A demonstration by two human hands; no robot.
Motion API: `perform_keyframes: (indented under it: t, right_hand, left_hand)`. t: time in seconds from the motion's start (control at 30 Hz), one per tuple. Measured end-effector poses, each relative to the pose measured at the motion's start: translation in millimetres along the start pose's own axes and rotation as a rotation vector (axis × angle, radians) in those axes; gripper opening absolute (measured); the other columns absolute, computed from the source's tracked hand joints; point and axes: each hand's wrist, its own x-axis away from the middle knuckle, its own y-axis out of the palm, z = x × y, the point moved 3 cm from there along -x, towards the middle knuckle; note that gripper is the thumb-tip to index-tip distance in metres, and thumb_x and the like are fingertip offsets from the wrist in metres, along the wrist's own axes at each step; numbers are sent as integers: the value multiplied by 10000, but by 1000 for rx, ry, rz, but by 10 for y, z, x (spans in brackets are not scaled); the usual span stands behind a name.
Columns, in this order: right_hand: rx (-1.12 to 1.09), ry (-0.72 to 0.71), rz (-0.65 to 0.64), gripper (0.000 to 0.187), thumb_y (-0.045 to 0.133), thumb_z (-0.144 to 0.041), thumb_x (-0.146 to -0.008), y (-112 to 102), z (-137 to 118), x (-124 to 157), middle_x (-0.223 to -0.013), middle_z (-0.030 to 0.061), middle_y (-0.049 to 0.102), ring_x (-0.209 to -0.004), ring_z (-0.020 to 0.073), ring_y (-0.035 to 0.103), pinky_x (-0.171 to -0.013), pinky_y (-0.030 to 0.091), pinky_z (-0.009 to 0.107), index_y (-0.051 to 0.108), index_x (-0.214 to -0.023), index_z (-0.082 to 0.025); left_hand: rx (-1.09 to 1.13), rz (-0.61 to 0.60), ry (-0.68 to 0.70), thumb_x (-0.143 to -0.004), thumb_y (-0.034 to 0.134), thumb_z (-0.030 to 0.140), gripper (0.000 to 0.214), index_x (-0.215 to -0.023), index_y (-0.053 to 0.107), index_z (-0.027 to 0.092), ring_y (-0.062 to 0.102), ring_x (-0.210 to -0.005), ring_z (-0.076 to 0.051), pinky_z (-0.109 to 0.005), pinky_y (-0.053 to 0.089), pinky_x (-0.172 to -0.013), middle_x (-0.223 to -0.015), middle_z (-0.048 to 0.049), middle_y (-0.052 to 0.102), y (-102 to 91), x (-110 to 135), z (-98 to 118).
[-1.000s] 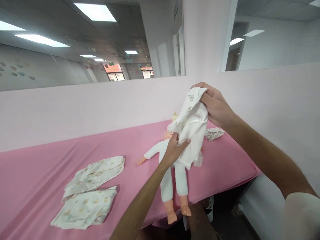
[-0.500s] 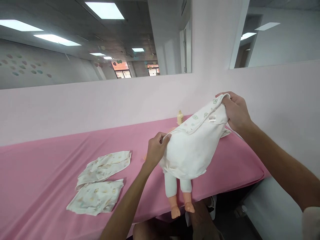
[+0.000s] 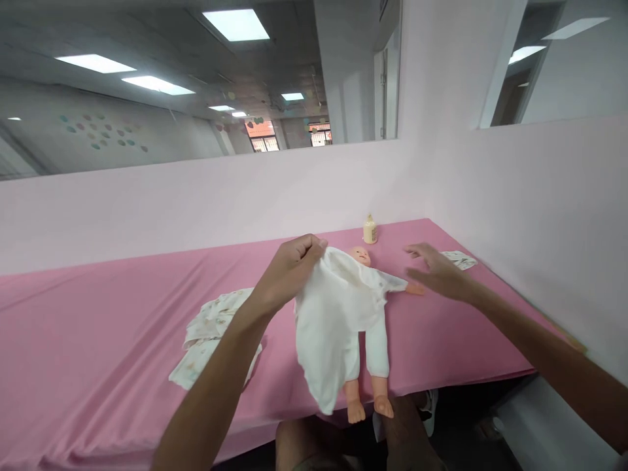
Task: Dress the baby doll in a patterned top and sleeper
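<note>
Pinched in the left hand (image 3: 290,269), the white garment (image 3: 328,324) drapes below its fingers over the doll (image 3: 377,348), likely light, limp, best held by its edges; the right hand (image 3: 438,272), fingers parted, holds nothing.

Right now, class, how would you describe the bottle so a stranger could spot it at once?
Start with the pink table and follow it to the far edge by the pale wall. Just beyond the doll's head stands the bottle. It is pale yellow and upright, unlike the patterned cloth lying to its right.
</note>
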Motion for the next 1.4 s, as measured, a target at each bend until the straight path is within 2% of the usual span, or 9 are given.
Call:
perform_keyframes:
  t: [0.1,0.17,0.23,0.37,0.5,0.83,1.03,1.2,1.4]
  right_hand:
    - [-160,-217,-164,535,634,-471,-802,270,-522,131,-1284,98,570,-1137,269,551,-837,481,368,522,-1273,-244]
    - [-249,-254,-188,289,516,-423,-888,339,-799,147,-1006,60,653,-885,205,610,-706,474,316,615,-1060,-212]
    - [-339,-233,-145,244,445,-346,-916,299,-932,100,-807,20,636,-698,153,574,-608,433,273,637,-905,-195]
    - [-500,-98,-19,211,496,-286,-857,21,-823,-43,-794,9,649,-636,121,556,-544,404,233,680,-900,-191]
    - [-592,72,51,220,575,-312,-788,-184,-596,-90,-771,16,656,-601,126,560,-505,408,227,698,-922,-189]
    - [-634,219,-81,187,603,-318,-758,-52,-399,46,-707,26,627,-587,139,555,-481,418,225,679,-860,-180]
    - [-617,338,-11,185,620,-307,-745,-108,-344,-20,-668,13,611,-541,135,527,-439,405,225,685,-884,-203]
    - [-458,234,-100,239,588,-362,-796,-112,-319,-10,-770,40,667,-661,176,606,-517,452,246,691,-945,-206]
    - [-293,195,-5,244,564,-410,-816,-82,-207,-108,-752,27,675,-618,172,591,-500,433,259,696,-918,-233]
  left_hand:
    - [-51,-64,94,-901,469,474,359,-691,479,183,392,-522,-86,-199,323,-479,-612,35,457,138,40,185]
    - [-110,-134,159,-899,480,467,343,-713,517,182,414,-547,-89,-198,333,-497,-640,29,495,195,84,254]
    - [-189,-218,177,-881,513,466,315,-747,552,184,433,-568,-93,-197,332,-503,-660,25,517,182,134,240]
    - [-274,-357,6,-831,567,525,334,-875,609,196,536,-642,-128,-211,390,-528,-776,-6,609,-65,222,-45]
    - [-192,-370,-166,-794,597,563,376,-811,585,188,545,-627,-131,-217,416,-526,-746,-7,595,-398,304,-393]
    - [-277,-380,-91,-848,530,520,336,-750,604,207,515,-619,-136,-216,408,-535,-736,-15,567,-719,563,-690]
    - [-292,-201,-105,-891,444,546,407,-748,607,202,533,-619,-140,-223,404,-546,-737,-11,605,-724,579,-751]
    - [-587,94,29,-927,389,453,348,-894,626,201,590,-753,-190,-258,416,-630,-859,-47,664,-788,505,-864]
    - [-810,264,73,-911,342,295,315,-1011,626,203,611,-825,-223,-296,426,-681,-1016,-82,677,-830,434,-925]
